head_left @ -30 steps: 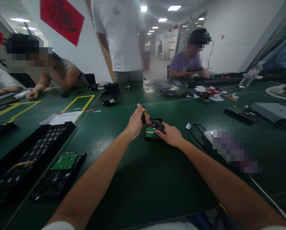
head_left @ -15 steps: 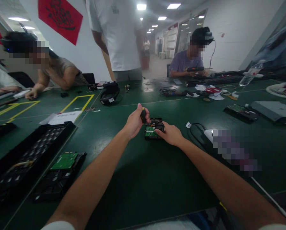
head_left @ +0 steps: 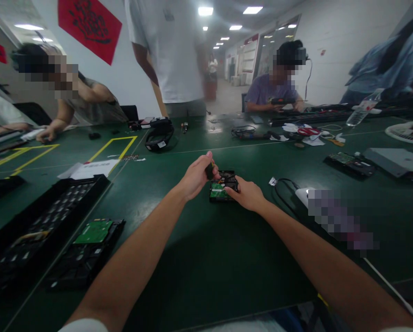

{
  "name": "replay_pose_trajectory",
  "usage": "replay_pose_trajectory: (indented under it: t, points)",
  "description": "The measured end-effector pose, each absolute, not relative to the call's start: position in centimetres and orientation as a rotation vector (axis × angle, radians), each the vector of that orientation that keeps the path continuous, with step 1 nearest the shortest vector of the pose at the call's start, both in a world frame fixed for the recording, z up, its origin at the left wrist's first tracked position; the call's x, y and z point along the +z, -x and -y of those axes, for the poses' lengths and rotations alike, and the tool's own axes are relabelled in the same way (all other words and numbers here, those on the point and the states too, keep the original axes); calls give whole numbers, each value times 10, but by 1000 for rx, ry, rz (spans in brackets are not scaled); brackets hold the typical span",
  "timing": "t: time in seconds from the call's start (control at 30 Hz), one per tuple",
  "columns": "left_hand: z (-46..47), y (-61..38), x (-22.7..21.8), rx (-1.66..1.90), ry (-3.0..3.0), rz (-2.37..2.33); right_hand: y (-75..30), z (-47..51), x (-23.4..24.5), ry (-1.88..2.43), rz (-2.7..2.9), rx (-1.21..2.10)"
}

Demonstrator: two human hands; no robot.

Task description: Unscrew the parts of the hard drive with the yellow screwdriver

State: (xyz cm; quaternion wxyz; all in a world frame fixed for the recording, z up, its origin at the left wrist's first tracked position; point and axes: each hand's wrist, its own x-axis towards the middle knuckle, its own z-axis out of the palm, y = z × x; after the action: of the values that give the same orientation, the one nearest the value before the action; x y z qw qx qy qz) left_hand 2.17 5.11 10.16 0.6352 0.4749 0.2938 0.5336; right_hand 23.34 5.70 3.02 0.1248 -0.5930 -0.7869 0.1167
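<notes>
A hard drive (head_left: 220, 190) with a green circuit board lies on the green table in front of me. My right hand (head_left: 248, 192) grips its right side, the thumb resting over the board. Above the drive's left edge, my left hand (head_left: 200, 175) is closed around the dark handle of a screwdriver (head_left: 209, 171). The handle shows a touch of yellow in the earlier view. The screwdriver's shaft and tip are too small or hidden to make out against the drive.
Another hard drive (head_left: 89, 251) lies left of my forearm, beside a long black tray (head_left: 50, 226). A further drive (head_left: 350, 164) sits at right, near a grey box (head_left: 398, 161). A black cable (head_left: 279, 196) and a water bottle (head_left: 363, 109) are also right. Several people are around the table.
My left hand has tilted slightly, with the screwdriver handle shifting a little right and down. My right hand and the hard drive keep their place.
</notes>
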Motion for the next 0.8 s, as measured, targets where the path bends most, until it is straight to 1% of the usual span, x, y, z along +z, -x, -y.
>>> replay_pose_trajectory:
  t: [0.3, 0.47, 0.8]
  points:
    - [-51, -21, 100, 1144, -1164, -692, -234, -57, 28, 1716, 2295, 314]
    - [-47, -24, 102, 1156, -1114, -666, -233, -58, 25, 1713, 2298, 273]
    - [-46, -23, 101, 1229, -1161, -681, -233, -57, 31, 1748, 2298, 307]
